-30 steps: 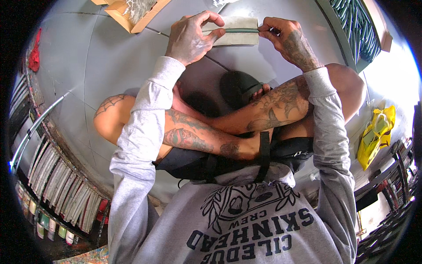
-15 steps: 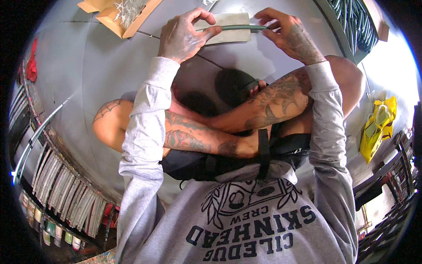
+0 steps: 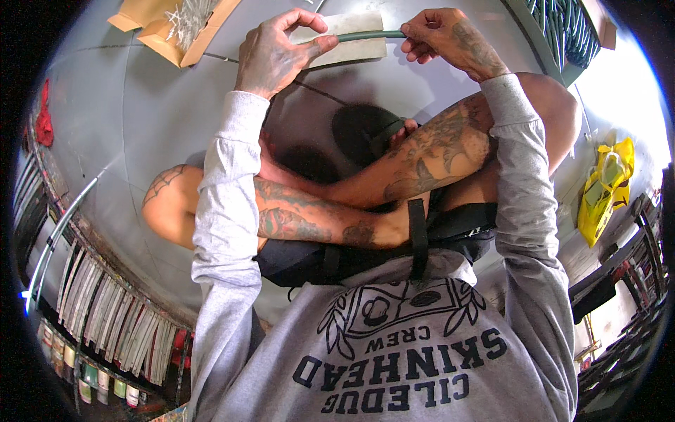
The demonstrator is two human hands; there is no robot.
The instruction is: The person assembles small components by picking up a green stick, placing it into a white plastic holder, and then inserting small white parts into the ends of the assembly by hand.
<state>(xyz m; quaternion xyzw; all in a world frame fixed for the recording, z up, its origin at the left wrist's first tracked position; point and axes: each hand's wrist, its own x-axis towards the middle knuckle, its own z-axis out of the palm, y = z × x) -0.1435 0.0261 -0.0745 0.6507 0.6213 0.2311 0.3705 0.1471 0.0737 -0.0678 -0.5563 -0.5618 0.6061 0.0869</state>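
Note:
A slim dark green rod (image 3: 369,35), smooth and slightly curved to the eye, lies level between my two hands. Its left end is pinched by the thumb and fingers of my left hand (image 3: 274,55). At the other end, my right hand (image 3: 450,42) grips the rod between thumb and forefinger, with the other fingers curled beneath. Below the rod on the floor is a pale, flat rectangular piece (image 3: 362,53), partly covered by my left hand. Whether the rod is a pen or a tube I cannot tell.
An open cardboard box (image 3: 204,39) of thin white pieces lies far left. At far right stands a green-walled box (image 3: 534,35) holding several similar dark green rods. My crossed legs (image 3: 436,162) are close in front. A yellow bag (image 3: 606,190) sits right; racked frames (image 3: 105,302) line the left.
My right thumb and fingers have closed on the rod's right end, where they were more spread before. Both hands and the rod sit slightly further left and up in the picture.

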